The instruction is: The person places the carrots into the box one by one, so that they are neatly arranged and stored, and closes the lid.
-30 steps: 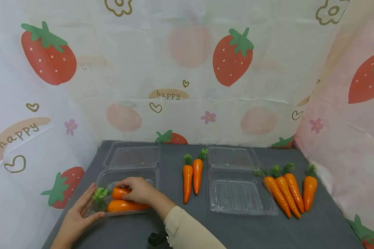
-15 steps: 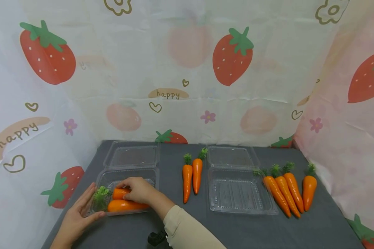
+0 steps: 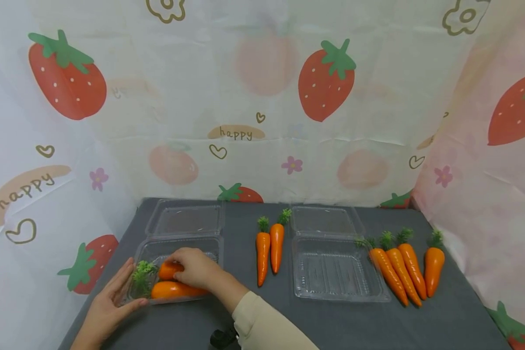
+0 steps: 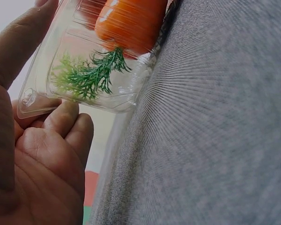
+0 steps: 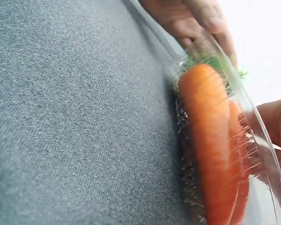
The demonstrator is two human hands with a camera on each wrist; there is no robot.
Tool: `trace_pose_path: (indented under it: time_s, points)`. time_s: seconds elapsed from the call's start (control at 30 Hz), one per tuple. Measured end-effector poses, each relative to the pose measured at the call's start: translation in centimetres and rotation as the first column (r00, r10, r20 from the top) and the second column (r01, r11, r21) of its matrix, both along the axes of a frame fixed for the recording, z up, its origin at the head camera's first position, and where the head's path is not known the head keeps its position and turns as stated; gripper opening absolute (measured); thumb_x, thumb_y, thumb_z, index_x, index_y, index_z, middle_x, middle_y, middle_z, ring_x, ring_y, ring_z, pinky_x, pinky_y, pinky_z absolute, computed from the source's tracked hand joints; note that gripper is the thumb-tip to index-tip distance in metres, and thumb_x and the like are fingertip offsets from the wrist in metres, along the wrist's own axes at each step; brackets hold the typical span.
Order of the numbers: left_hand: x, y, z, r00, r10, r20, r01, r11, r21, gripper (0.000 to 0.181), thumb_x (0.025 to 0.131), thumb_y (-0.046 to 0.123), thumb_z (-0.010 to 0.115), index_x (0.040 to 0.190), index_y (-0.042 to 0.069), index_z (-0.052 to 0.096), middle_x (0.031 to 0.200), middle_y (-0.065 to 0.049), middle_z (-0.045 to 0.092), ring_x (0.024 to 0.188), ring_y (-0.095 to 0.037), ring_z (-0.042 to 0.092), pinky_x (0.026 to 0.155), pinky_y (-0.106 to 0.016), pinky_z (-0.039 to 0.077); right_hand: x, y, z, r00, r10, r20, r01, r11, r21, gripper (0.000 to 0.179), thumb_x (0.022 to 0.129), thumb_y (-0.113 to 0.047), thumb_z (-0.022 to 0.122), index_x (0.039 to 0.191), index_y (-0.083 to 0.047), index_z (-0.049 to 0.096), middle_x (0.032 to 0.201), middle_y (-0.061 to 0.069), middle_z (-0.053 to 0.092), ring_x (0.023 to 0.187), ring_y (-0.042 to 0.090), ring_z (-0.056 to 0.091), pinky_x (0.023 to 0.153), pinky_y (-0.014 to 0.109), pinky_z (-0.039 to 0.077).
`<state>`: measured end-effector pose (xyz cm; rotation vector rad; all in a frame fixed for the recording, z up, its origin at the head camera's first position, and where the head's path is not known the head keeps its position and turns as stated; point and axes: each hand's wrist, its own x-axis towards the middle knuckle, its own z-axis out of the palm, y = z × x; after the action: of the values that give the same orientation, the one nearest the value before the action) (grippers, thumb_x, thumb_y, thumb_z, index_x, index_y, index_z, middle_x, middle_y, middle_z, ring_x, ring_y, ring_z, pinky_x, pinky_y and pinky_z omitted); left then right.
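Two orange carrots with green tops lie crosswise in the left clear plastic box point(image 3: 220, 248). My right hand point(image 3: 195, 267) pinches the rear carrot point(image 3: 169, 271) near its thick end; the rest of that carrot is hidden under the hand. The front carrot point(image 3: 175, 290) lies along the box's near wall, its leafy top point(image 4: 96, 75) pointing left. At the near left corner, my left hand point(image 3: 107, 304) holds the box, thumb at the front and fingers along the left side. In the left wrist view, some of its fingers curl beneath the rim.
A second clear box point(image 3: 332, 272) stands to the right, its lid point(image 3: 325, 219) folded back. Two carrots point(image 3: 263, 255) lie between the boxes. Several more carrots point(image 3: 412, 267) lie at the right, one leafy top overlapping that box's rim. A black object point(image 3: 220, 339) shows below my right sleeve.
The rear carrot's thick end and my right hand have shifted very slightly toward the back of the box. My left hand stays in place.
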<state>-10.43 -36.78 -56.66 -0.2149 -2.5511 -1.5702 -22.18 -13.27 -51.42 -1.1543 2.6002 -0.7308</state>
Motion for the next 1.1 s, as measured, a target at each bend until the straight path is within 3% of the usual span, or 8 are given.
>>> trace_pose_path:
  time_s: [0.3,0.57,0.8,1.1]
  points:
    - [0.0,0.1,0.0,1.000,0.008,-0.024,-0.008,1.000,-0.011,0.093,0.088,0.008,0.081,0.163,0.008,0.026,0.172,-0.005,0.014,0.136,0.023,0.028,0.101,0.004,0.032,0.9,1.2,0.3,1.000,-0.010,0.007,0.010,0.995,-0.095,0.037,0.100,-0.021,0.069,0.136,-0.027,0.067,0.134,-0.012,0.064,0.121,0.003,0.060,0.099,0.019,0.053]
    - [0.1,0.0,0.1,1.000,0.011,-0.008,-0.011,1.000,-0.001,0.094,0.089,0.010,0.081,0.164,0.010,0.025,0.173,-0.006,0.013,0.135,0.024,0.028,0.101,0.004,0.032,1.8,2.9,0.9,0.999,-0.045,0.026,0.050,0.973,-0.225,0.037,0.099,-0.019,0.070,0.136,-0.026,0.067,0.135,-0.014,0.063,0.122,0.003,0.060,0.096,0.018,0.054]
    - [0.0,0.0,0.0,1.000,0.006,-0.003,-0.006,1.000,0.015,0.094,0.088,0.009,0.081,0.163,0.007,0.025,0.172,-0.008,0.013,0.135,0.023,0.029,0.102,0.004,0.033,2.5,4.6,1.7,0.994,-0.091,0.057,0.105,0.935,-0.338,0.036,0.099,-0.017,0.071,0.133,-0.026,0.068,0.134,-0.014,0.063,0.120,0.006,0.061,0.095,0.021,0.056]
    - [0.0,0.1,0.1,1.000,0.001,-0.023,0.000,1.000,0.030,0.093,0.087,0.006,0.082,0.161,0.000,0.026,0.172,-0.012,0.015,0.135,0.022,0.031,0.102,0.003,0.034,2.7,7.2,2.7,0.982,-0.177,0.066,0.188,0.894,-0.407,0.036,0.098,-0.020,0.072,0.133,-0.027,0.068,0.135,-0.012,0.063,0.118,0.012,0.064,0.096,0.024,0.057]
